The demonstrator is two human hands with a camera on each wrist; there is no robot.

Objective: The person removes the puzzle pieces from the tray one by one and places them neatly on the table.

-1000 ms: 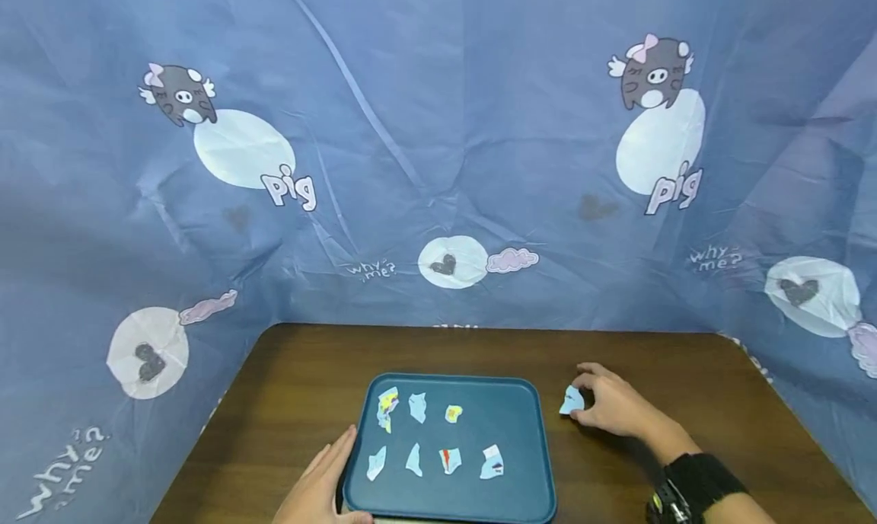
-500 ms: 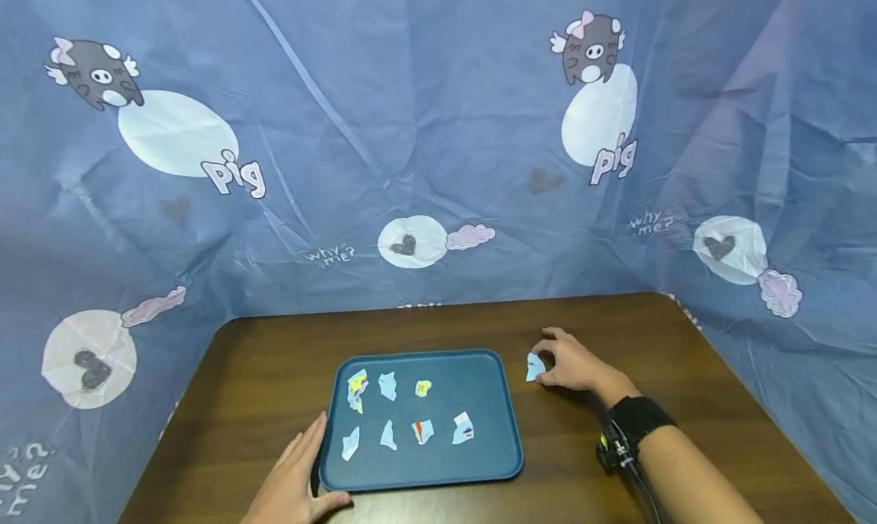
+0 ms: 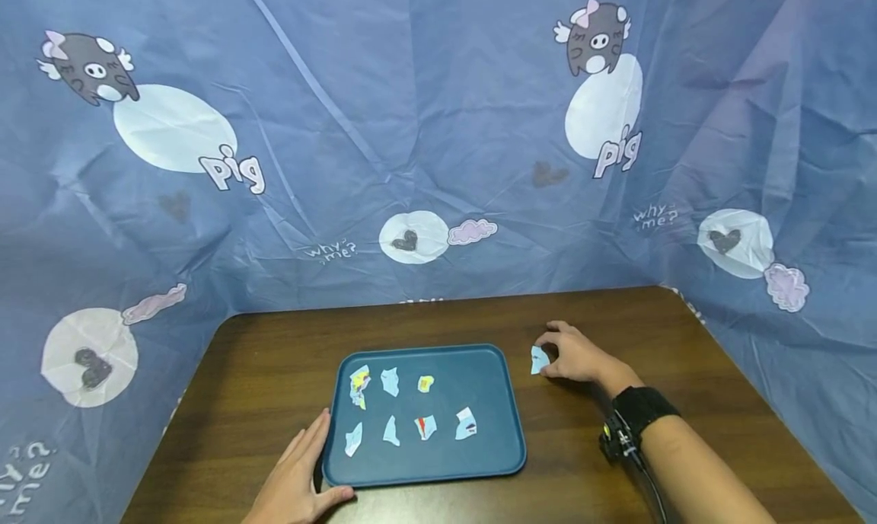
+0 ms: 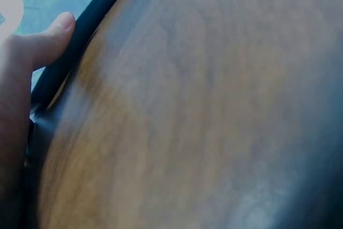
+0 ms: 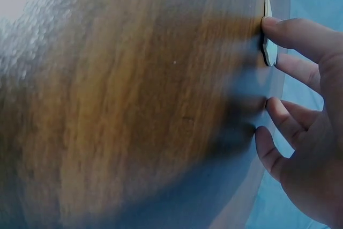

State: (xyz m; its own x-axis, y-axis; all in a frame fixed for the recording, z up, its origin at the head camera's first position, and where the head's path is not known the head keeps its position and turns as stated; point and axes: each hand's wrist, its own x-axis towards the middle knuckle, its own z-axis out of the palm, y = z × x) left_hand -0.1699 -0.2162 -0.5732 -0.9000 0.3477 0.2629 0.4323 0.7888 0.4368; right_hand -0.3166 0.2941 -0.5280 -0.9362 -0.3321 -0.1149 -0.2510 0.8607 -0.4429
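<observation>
My right hand (image 3: 582, 355) pinches a small light-blue puzzle piece (image 3: 539, 360) between thumb and finger, close over the wood just right of the tray. The right wrist view shows the same puzzle piece (image 5: 270, 52) edge-on, thin with an irregular outline; the other fingers hang loosely curled near the tabletop. My left hand (image 3: 291, 467) rests at the near left corner of a dark blue tray (image 3: 479, 459), fingers straight along its left side and thumb on the front rim. Part of that thumb (image 4: 56, 30) and the rim show in the left wrist view.
On the tray lie several irregular pieces in two rough rows, including a yellow-patterned piece (image 3: 359, 387), a small yellow piece (image 3: 425, 384) and a red-striped piece (image 3: 425, 428). A brown wooden table (image 3: 603, 463) is under everything. Behind it hangs a blue printed cloth (image 3: 466, 143).
The head view has swung, so the whole scene sits farther left and higher. My right hand keeps its pinch on the puzzle piece beside the tray, and my left hand stays at the tray corner.
</observation>
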